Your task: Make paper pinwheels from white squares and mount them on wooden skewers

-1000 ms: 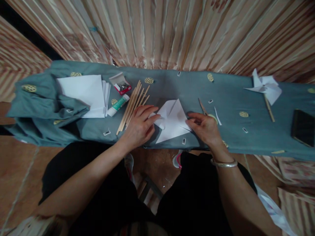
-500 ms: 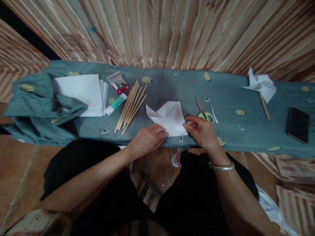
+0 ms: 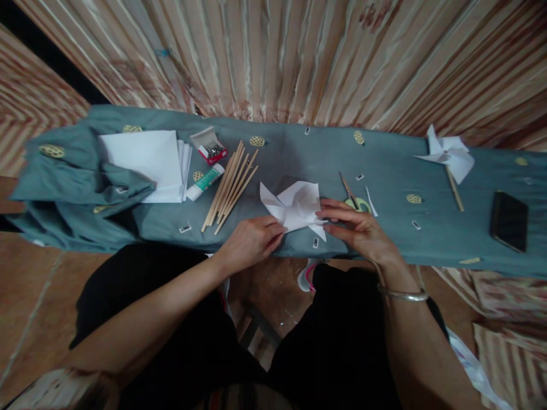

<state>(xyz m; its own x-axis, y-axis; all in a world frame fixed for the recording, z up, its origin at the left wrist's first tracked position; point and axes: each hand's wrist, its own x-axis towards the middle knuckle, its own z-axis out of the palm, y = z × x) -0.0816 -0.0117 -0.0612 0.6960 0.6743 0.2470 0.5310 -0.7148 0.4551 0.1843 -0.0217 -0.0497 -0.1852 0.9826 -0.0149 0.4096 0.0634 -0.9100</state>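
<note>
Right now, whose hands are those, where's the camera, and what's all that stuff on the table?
There's no machine: these are one person's bare hands. The camera is worn on that person's head, looking down, so you see roughly what they see.

The left hand seems to pinch the near edge of some folded white paper. The right hand touches its right side.

On the blue-green cloth, from left to right, lie stacked paper, a small open box, a green-and-white tube, sticks, scissors, a paper pinwheel and a dark phone.
</note>
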